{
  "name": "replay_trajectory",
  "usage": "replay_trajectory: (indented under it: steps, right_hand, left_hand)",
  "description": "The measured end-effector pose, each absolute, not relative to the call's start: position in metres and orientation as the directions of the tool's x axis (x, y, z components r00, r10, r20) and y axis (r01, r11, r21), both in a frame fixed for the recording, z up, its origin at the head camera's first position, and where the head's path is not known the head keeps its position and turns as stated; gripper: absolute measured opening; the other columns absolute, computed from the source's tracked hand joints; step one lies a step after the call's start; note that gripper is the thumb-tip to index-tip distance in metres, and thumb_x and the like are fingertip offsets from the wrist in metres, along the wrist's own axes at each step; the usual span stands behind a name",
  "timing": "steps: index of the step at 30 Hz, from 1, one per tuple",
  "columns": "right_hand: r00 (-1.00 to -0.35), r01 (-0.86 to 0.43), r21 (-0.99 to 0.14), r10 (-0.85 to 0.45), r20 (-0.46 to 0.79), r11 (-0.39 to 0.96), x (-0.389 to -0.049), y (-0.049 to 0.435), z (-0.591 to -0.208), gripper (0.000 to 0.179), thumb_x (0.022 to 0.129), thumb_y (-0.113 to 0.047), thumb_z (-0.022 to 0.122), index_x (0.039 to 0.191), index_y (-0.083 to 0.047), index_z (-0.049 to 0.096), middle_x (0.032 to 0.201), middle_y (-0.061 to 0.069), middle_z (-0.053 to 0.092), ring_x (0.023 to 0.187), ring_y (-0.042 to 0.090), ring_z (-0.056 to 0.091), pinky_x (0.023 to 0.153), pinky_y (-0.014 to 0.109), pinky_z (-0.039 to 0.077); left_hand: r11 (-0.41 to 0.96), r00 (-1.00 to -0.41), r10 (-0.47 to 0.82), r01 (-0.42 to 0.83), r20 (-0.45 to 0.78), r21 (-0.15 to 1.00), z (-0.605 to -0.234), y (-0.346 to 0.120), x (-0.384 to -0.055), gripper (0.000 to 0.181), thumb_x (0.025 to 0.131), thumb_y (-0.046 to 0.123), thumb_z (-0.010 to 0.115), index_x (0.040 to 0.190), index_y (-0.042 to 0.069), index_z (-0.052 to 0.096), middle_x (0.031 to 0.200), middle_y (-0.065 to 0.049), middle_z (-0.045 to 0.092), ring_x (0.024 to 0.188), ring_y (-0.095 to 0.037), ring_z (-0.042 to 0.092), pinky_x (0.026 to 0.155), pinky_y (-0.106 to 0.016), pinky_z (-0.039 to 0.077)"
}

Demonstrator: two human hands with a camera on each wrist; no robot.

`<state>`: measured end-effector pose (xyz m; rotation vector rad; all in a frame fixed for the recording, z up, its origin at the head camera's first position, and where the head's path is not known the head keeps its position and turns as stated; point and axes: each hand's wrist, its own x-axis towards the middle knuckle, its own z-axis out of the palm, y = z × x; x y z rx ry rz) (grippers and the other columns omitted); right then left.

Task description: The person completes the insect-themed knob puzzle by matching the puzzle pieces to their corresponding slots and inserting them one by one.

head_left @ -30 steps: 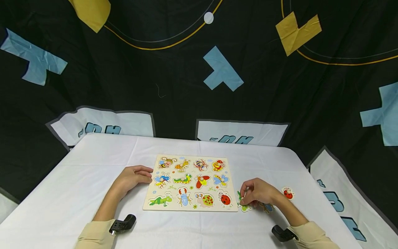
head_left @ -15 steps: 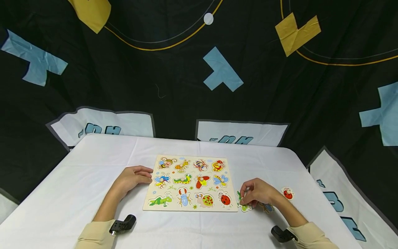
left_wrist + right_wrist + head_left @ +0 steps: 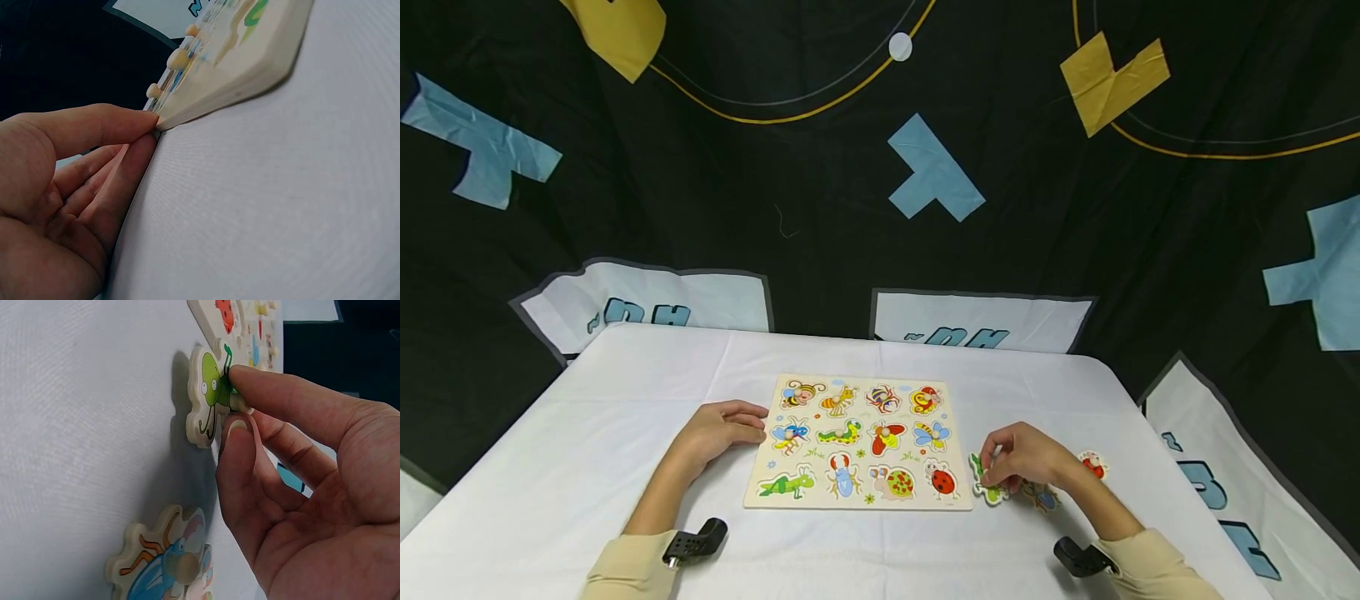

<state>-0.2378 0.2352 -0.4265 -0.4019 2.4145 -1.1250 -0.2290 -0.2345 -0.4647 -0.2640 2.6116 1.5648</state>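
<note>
A wooden peg puzzle board (image 3: 917, 497) with colourful insect pictures lies flat on the white table. Beside its left edge rests my left hand (image 3: 711, 433); the thumb and fingertips touch the board's rim in the left wrist view. To the right of the board, my right hand (image 3: 1026, 458) pinches the knob of a green insect puzzle piece (image 3: 211, 387) between thumb and finger. That piece is tilted and casts a shadow on the cloth. Below the hand sits a blue beetle piece (image 3: 150, 578) with a wooden knob, partly overlapping another piece.
A red ladybird piece (image 3: 1093, 463) lies farther right, partly behind the right hand. Wooden knobs (image 3: 179, 59) stand up from the board. The white-covered table (image 3: 820, 550) ends at a black curtain (image 3: 820, 208) behind. A small black camera is on each wrist.
My right hand has risen slightly, and the green insect piece has lifted and tilted with it. More of the ladybird piece is covered by the hand. The left hand stays put.
</note>
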Motion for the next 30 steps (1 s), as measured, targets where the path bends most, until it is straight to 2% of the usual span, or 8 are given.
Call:
replay_trajectory:
  steps: [6, 17, 30]
  right_hand:
    - [-0.866, -0.066, -0.765, -0.417, -0.275, 0.64, -0.24, 0.233, -0.423, 0.019, 0.077, -0.01, 0.084, 0.088, -0.002, 0.07, 0.064, 0.002, 0.062, 0.058, 0.014, 0.056, 0.057, 0.031, 0.049]
    - [-0.881, -0.082, -0.754, -0.402, -0.251, 0.651, -0.244, 0.225, -0.419, 0.018, 0.077, -0.007, 0.083, 0.09, -0.002, 0.071, 0.069, 0.002, 0.064, 0.062, 0.015, 0.06, 0.063, 0.035, 0.055]
    - [-0.878, -0.104, -0.782, -0.427, -0.218, 0.614, -0.249, 0.213, -0.418, 0.02, 0.072, -0.001, 0.081, 0.09, 0.001, 0.072, 0.067, 0.001, 0.063, 0.064, 0.014, 0.057, 0.063, 0.033, 0.053]
  left_hand:
    - [0.457, -0.981, -0.101, -0.191, -0.163, 0.869, -0.464, -0.235, -0.23, 0.046, 0.079, 0.016, 0.083, 0.122, 0.005, 0.071, 0.095, -0.002, 0.077, 0.088, -0.012, 0.068, 0.081, -0.028, 0.046]
    - [0.445, -0.981, -0.101, -0.194, -0.166, 0.874, -0.466, -0.235, -0.231, 0.045, 0.079, 0.014, 0.082, 0.121, 0.004, 0.071, 0.095, -0.002, 0.077, 0.087, -0.012, 0.068, 0.08, -0.026, 0.047]
    - [0.451, -0.98, -0.106, -0.197, -0.167, 0.871, -0.467, -0.236, -0.23, 0.046, 0.079, 0.016, 0.083, 0.122, 0.005, 0.071, 0.095, -0.001, 0.077, 0.089, -0.013, 0.068, 0.081, -0.029, 0.046]
